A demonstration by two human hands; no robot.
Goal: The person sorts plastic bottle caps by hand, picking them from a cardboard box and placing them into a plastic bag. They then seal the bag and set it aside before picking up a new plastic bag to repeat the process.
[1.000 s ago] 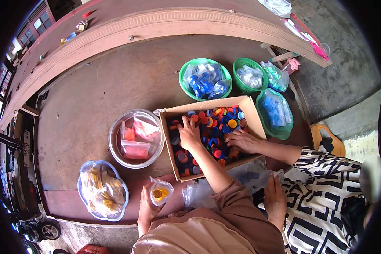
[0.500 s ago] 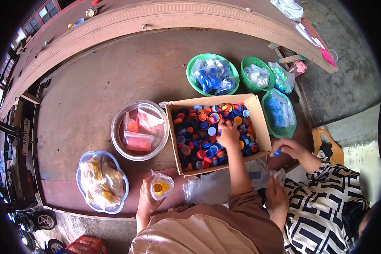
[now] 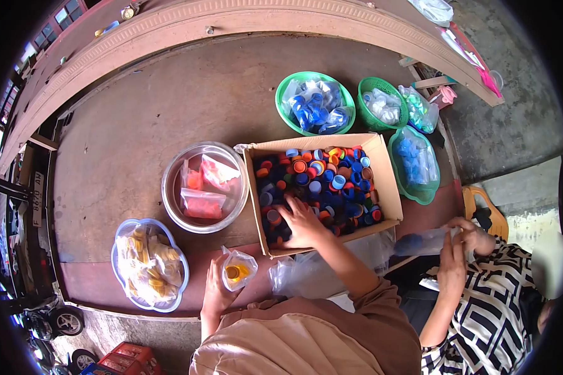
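Note:
My left hand (image 3: 215, 290) is wrapped round a small clear bag (image 3: 247, 260) with yellow caps in its bottom, in front of the steel bowl. My right hand (image 3: 303, 225) reaches into the cardboard box (image 3: 391, 187), its fingers spread on the loose red, blue and orange bottle caps (image 3: 322, 181) at the near left side. No cap shows in its grasp. Bags of red caps lie in the round steel bowl (image 3: 169, 209) left of the box. Farther left, a pale blue basket (image 3: 184, 265) holds bags of yellow caps.
Behind and right of the box stand green baskets (image 3: 283, 112) with bagged caps. A co-worker in a patterned top (image 3: 481, 300) holds a clear bag (image 3: 419, 242) at the right. Clear plastic bags (image 3: 319, 272) lie before the box. A wooden rail (image 3: 244, 24) crosses the back.
My right hand has moved within the box, first rightward, then back to the near left. The co-worker's hands have left the box area and now meet at a bag.

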